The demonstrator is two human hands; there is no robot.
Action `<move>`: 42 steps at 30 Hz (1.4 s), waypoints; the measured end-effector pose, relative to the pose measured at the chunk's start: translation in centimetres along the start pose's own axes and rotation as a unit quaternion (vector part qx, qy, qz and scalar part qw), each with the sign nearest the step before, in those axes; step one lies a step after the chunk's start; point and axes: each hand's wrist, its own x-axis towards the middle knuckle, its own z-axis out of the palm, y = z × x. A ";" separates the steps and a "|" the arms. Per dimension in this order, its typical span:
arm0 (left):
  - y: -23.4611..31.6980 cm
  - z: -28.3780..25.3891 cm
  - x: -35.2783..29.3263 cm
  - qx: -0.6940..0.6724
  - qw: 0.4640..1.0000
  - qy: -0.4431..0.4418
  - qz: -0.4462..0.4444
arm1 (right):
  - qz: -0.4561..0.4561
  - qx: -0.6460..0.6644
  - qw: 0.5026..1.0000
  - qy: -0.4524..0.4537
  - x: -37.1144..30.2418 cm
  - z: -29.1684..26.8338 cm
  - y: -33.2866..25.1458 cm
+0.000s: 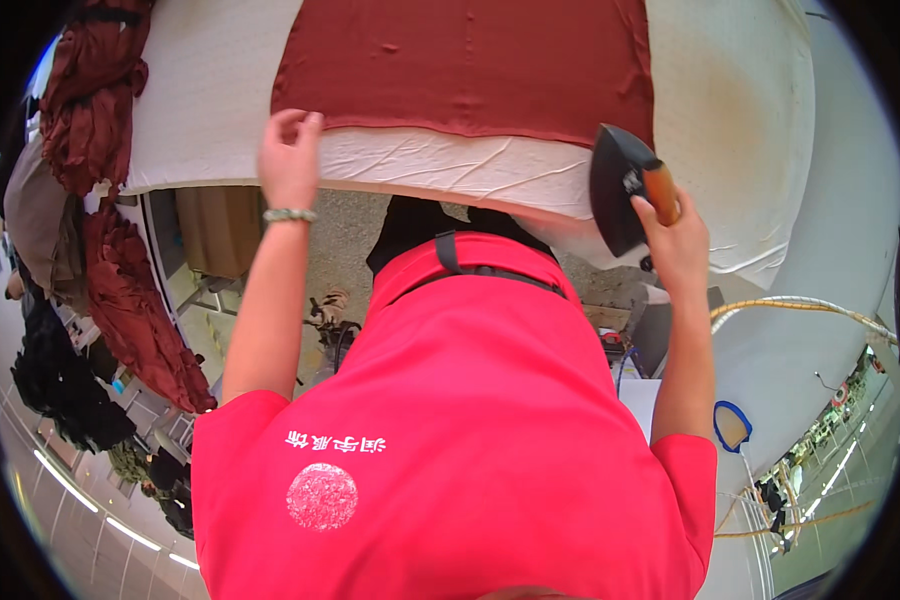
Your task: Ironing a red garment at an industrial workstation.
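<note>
A dark red cloth (470, 75) lies spread over the white padded ironing table (735, 150), its near hem just short of the front edge. My left hand (290, 160) is at the cloth's near left corner, fingers curled together in a pinch that covers the corner. In my right hand (678, 245) is an iron (618, 185) with a black body and a brown wooden handle, gripped by that handle. The iron is tilted up beside the cloth's near right corner, over the table's front edge. Its tip overlaps the cloth in this view; contact cannot be made out.
Several dark red garments (135, 290) hang or lie bunched to the left, with grey and black ones (65, 375) near them. Yellowish and white hoses (805, 303) curve off at the right. Beneath the table's left side stands a brown box (220, 230).
</note>
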 end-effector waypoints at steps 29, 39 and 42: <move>-4.7 -7.7 8.8 0.217 0.931 -0.287 0.053 | -0.006 -0.079 0.997 0.007 -4.8 16.8 -23.9; -5.1 -7.9 8.9 0.234 0.926 -0.289 0.065 | -0.062 -0.079 0.995 -0.013 -4.7 17.4 -24.1; -5.1 -8.0 8.9 0.224 0.930 -0.284 0.067 | -0.110 -0.102 0.988 -0.034 -4.7 18.3 -26.2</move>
